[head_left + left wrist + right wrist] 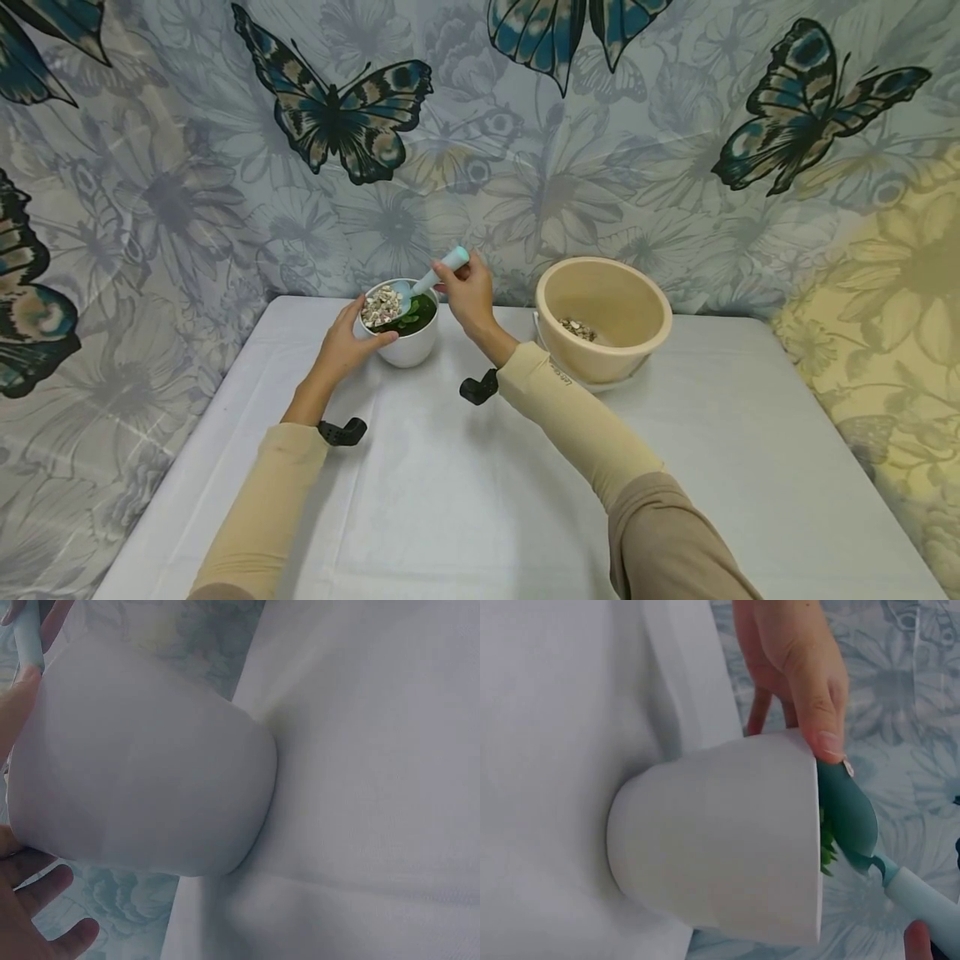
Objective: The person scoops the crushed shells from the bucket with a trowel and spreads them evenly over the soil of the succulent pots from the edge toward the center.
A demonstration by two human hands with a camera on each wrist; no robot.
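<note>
Right hand point(471, 296): pinched the scoop point(431, 279) by its handle.
Left hand point(343, 340): spread wide, gripping the pot point(407, 348) round its rim.
Tip: imo a slow wrist roll suited this best, blade low, pebbles point(381, 306) eased off away from the leaves point(412, 318), pot braced.
Scoop: sat at the pot's mouth, blade over the rim.
Long axis: slanted, handle up and right, blade down and left.
Pot: upright on the counter point(420, 500).
</note>
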